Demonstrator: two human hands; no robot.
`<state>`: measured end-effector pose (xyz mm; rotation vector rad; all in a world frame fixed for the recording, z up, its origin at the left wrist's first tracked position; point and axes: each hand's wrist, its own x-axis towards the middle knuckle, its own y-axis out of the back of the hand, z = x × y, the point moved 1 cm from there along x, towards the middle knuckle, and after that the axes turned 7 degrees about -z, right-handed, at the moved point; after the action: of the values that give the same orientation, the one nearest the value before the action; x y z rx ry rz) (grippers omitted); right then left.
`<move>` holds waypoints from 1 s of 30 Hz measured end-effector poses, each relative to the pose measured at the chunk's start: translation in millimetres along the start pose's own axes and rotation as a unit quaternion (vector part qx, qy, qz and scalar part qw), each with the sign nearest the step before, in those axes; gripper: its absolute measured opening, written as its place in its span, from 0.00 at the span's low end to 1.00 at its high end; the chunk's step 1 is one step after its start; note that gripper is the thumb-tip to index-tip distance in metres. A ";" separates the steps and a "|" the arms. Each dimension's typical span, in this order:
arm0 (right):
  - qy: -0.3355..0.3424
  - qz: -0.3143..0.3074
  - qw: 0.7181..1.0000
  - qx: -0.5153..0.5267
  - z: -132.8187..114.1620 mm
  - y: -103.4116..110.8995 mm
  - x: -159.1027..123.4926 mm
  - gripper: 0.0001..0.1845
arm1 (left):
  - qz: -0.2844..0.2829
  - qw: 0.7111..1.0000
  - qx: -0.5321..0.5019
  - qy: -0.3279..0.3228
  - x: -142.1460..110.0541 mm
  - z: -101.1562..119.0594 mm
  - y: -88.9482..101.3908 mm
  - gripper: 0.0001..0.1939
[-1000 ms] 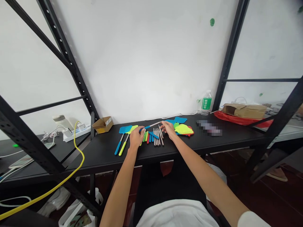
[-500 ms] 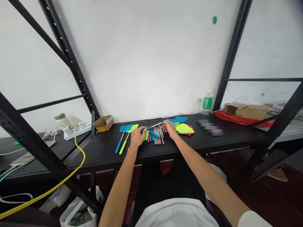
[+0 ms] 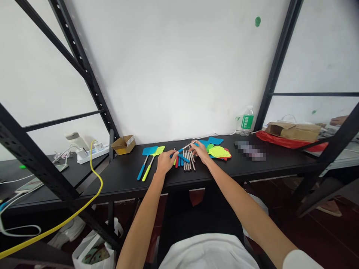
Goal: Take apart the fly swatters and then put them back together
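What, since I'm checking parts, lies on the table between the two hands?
The head view shows coloured handles and metal rods lying there, with one blue handle slanting across.

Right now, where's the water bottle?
In the head view, the water bottle stands toward the back right of the black table, against the white wall, beside the black upright.

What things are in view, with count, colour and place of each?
Desk: 1, black, centre
Complete swatters: 2, blue and yellow-green, desk left
Loose rods: several, silver, between hands
Loose handles: several, mixed colours, beside rods
Swatter heads: several, mixed colours, desk right
Small box: 1, brown, desk left
Bottle: 1, clear, desk right
Power strip: 1, white, left
Cable: 1, yellow, left
Large box: 1, brown, right
Sheet: 1, red, under large box
Left hand: 1, bare, holding blue handle
Right hand: 1, bare, holding silver rod
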<state>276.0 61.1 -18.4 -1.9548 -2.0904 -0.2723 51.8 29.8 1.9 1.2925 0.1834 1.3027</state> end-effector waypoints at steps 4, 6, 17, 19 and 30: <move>0.001 -0.041 0.999 -0.034 -3.5 -4.1 -2.7 0.22 | -0.003 0.999 0.040 -0.001 0.9 0.7 -2.4 0.20; 0.003 -0.054 0.997 -0.052 -4.0 -6.0 -3.3 0.20 | -0.010 0.999 0.042 -0.011 1.0 1.1 -3.3 0.18; 0.021 0.016 0.989 -0.146 3.3 -4.7 -1.8 0.13 | 0.099 0.970 0.096 0.201 -3.0 -8.8 5.9 0.17; 0.025 0.010 0.986 -0.167 2.8 -6.5 -2.6 0.12 | 0.074 0.966 0.107 0.225 -3.2 -10.0 5.3 0.15; 0.063 0.007 0.953 -0.296 -2.5 -12.4 -8.6 0.15 | 0.004 0.971 0.110 0.210 -1.3 -16.4 -2.8 0.11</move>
<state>264.3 51.3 -18.2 -2.1744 -2.0650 -1.1000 41.2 39.1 -6.9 1.1838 0.6363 1.5866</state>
